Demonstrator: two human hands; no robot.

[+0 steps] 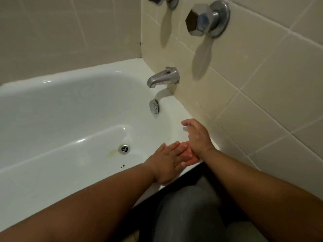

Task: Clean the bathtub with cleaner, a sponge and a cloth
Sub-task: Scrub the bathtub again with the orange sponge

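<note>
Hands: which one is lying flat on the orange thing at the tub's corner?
The left hand, fingers straight across the orange thing; the right hand stands edge-up beside it, fingers loose.

Glossy white bathtub (52, 110), dull metal spout (162, 76), glazed tiles (262, 84).

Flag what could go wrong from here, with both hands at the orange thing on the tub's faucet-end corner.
1. The left hand presses flat on the small orange cloth or sponge on the rim of the glossy white bathtub; it may slide if leaned on.
2. The yellowish stain beside the round metal drain and the dark speck on the tub floor lie away from that hand and the right hand, so they could get missed.
</note>
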